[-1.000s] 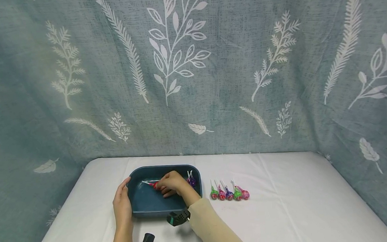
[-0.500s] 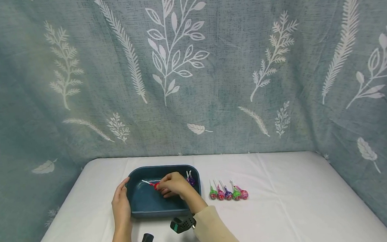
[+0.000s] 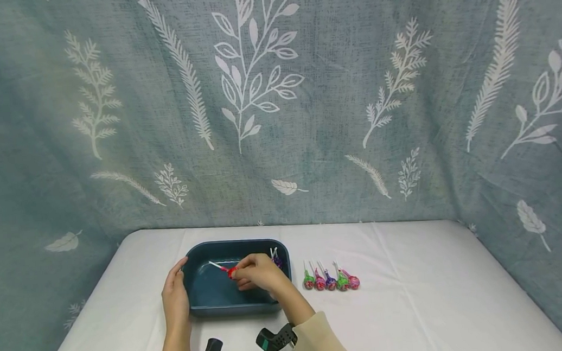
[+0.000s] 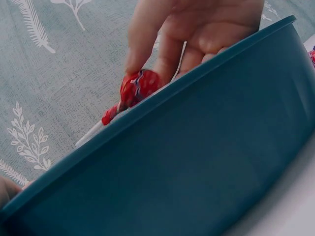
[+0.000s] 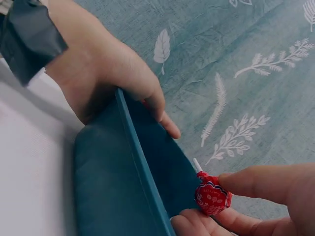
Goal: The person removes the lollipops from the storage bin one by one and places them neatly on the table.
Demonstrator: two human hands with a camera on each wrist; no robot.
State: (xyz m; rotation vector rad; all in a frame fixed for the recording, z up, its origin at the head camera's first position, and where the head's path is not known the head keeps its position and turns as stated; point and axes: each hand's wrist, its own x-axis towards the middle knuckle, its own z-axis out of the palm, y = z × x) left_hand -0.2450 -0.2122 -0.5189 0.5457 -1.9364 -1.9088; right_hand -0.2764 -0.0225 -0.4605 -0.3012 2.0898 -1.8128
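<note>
In the head view, my right hand is over the dark blue tray and pinches a red-wrapped lollipop by its round head, between thumb and fingers. The white stick of this lollipop points to the far left. Seen from the left wrist, its red head shows just above the tray's near rim. My left hand holds the tray's left end, with fingertips at the rim. Purple-wrapped lollipops lie at the tray's right end, partly hidden behind my right hand.
Right of the tray, several lollipops in green, pink and purple wrappers lie in a row on the white tablecloth. A grey-green curtain with white leaf prints hangs behind the table. Each wrist carries a black camera mount.
My right hand has shifted slightly right and toward me, and the red lollipop has moved with it. My left hand and the tray have stayed in place.
</note>
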